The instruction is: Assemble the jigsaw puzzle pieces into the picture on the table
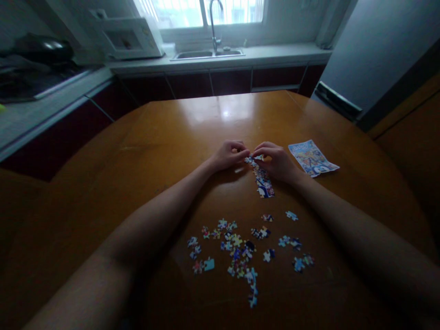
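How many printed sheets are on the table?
1. The sheet lies flat on the table, just right of the right hand and apart from the loose pieces nearer the camera.

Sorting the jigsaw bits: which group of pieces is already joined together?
The joined strip running from between the left hand and right hand; the loose pieces nearer the person lie scattered.

Both fingertips [248, 152] hide the joined strip's [263, 181] top end.
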A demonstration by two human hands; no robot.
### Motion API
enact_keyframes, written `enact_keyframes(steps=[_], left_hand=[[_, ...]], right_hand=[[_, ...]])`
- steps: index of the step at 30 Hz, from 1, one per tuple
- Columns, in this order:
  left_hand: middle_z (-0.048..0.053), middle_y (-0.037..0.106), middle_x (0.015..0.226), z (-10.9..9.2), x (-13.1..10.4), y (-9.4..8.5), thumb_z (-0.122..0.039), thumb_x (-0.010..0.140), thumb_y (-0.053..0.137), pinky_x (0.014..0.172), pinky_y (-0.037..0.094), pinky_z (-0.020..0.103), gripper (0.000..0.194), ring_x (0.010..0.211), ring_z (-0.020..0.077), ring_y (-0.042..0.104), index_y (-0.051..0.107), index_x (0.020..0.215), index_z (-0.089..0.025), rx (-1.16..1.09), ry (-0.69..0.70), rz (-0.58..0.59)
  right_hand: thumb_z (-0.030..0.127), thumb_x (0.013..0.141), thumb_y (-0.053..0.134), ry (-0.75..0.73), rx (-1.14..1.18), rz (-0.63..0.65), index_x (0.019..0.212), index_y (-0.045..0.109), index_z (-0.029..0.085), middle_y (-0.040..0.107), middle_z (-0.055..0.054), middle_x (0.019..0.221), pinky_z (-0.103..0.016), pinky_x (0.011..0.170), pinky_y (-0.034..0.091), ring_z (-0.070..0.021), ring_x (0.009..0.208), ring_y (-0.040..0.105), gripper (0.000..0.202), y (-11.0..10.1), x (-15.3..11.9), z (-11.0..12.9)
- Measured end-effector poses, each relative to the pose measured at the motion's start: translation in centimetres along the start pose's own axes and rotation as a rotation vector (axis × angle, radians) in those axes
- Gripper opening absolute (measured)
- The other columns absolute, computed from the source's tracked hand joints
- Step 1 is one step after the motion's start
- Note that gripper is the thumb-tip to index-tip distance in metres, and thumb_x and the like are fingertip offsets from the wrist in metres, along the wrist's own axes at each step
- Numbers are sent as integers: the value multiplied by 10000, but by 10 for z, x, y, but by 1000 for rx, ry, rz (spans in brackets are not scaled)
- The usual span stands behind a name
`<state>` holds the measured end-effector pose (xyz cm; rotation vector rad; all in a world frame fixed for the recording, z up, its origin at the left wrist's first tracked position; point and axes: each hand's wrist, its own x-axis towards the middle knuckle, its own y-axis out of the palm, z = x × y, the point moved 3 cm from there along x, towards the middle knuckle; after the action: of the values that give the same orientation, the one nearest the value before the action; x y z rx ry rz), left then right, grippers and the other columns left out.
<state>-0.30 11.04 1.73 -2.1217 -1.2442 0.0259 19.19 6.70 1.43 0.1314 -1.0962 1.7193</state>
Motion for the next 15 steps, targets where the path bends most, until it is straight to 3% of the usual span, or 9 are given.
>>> enact_keyframes(steps=[6,15], left_hand=[[62,693,773,15,6,1,-565,1027,425,679,474,285,577,700,139,609,812,902,-156,7,-53,-168],[71,723,799,22,6,2,-617,1031,407,672,481,275,629,701,140,626,813,905,-154,35,-56,-195]], right_hand=[[174,890,671,-48,-53,62,915,769,210,749,-88,982,-423,887,528,-237,959,656,107,2,0,1],[182,911,631,-77,-149,165,916,779,218,744,-74,965,-405,887,503,-235,959,602,153,7,1,0]])
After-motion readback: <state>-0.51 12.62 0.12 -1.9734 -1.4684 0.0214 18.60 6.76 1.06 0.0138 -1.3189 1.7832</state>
